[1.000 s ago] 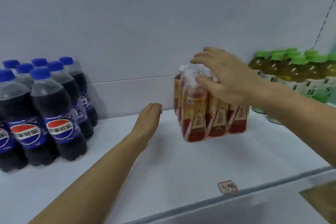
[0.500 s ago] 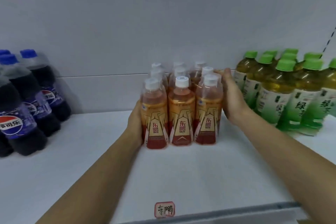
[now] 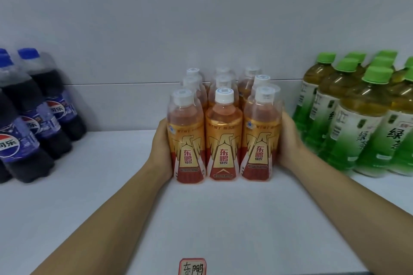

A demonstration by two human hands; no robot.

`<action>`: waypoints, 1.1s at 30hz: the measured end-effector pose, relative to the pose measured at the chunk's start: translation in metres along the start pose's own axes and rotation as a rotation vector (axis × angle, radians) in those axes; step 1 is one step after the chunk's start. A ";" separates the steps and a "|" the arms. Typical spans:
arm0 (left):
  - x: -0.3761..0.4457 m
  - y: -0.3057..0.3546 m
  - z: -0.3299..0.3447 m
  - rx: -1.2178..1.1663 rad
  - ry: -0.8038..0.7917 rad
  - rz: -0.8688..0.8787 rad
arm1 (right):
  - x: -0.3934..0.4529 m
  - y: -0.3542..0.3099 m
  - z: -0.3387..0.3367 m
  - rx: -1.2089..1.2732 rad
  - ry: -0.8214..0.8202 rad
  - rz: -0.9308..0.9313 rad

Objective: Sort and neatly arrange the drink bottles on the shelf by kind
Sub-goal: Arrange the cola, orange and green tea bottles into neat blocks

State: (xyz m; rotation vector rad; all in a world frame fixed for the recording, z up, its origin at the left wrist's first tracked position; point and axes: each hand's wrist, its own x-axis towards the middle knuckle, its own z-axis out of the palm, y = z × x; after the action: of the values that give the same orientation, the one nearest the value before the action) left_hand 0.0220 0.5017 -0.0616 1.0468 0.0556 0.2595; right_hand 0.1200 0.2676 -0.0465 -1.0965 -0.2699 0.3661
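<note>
1. Compared with half a second ago, the block of orange-and-red labelled drink bottles with white caps sits in much the same place on the white shelf, and both hands remain pressed to its sides.
2. The left hand lies flat against the block's left flank; the right hand cups the right flank, its fingers hidden behind, so how far they wrap is hard to tell.
3. The bottles stand upright, caps up, labels facing the camera, three across and three deep.
4. The block stands mid-shelf, between dark cola bottles with blue caps on the left and green-capped tea bottles on the right.
5. A red-bordered handwritten tag sits at the shelf's front edge.
</note>
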 end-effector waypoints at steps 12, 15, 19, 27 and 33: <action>-0.003 0.009 -0.003 0.063 0.088 -0.012 | 0.006 0.007 0.019 0.074 -0.051 0.050; -0.007 0.014 -0.009 0.069 0.082 -0.002 | 0.006 0.009 0.028 0.090 -0.081 0.051; -0.010 0.018 -0.014 0.056 0.115 0.006 | 0.006 0.012 0.038 0.098 -0.093 0.045; -0.009 0.027 -0.024 0.035 0.157 0.018 | 0.009 0.019 0.048 0.080 -0.133 0.093; -0.007 0.022 -0.024 0.029 0.134 0.023 | 0.009 0.017 0.044 0.091 -0.122 0.089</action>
State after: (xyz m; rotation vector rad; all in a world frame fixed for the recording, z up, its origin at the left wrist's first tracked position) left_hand 0.0068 0.5308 -0.0550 1.0589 0.1682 0.3506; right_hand 0.1085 0.3141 -0.0427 -1.0002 -0.3099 0.5209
